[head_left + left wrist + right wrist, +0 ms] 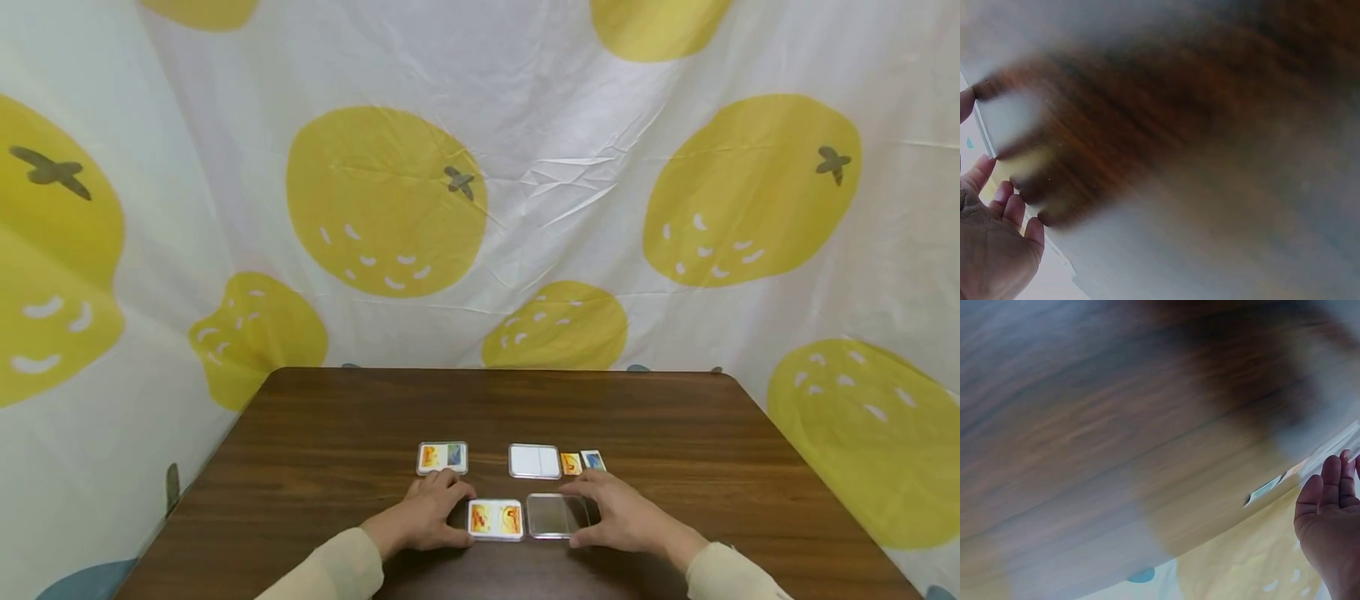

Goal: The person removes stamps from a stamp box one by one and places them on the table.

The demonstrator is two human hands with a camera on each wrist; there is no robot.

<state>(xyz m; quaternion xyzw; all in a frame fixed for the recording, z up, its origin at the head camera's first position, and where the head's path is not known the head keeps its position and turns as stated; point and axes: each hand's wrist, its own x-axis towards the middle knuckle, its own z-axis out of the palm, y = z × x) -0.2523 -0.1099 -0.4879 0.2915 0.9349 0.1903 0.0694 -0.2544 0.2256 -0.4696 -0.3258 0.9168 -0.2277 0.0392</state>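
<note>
Low at the near middle of the table, my left hand (429, 515) has its thumb and forefinger at the left corners of a clear-rimmed case (496, 520) with two orange pictures on white. In the left wrist view its fingertips (986, 164) meet the case's edge. Just right of that case, my right hand (621, 515) holds a transparent plastic lid (553, 516), thumb at the near edge and fingers at the far edge. The table's brown wood shows through the lid. Part of the lid's right end is hidden by the hand.
Farther back on the dark wooden table (360, 408) lie a case (442, 458) with an orange and a blue picture and a white-backed case (534, 461). Beside the latter are a small orange card (572, 463) and a blue card (592, 460). A fruit-print curtain (525, 250) hangs behind.
</note>
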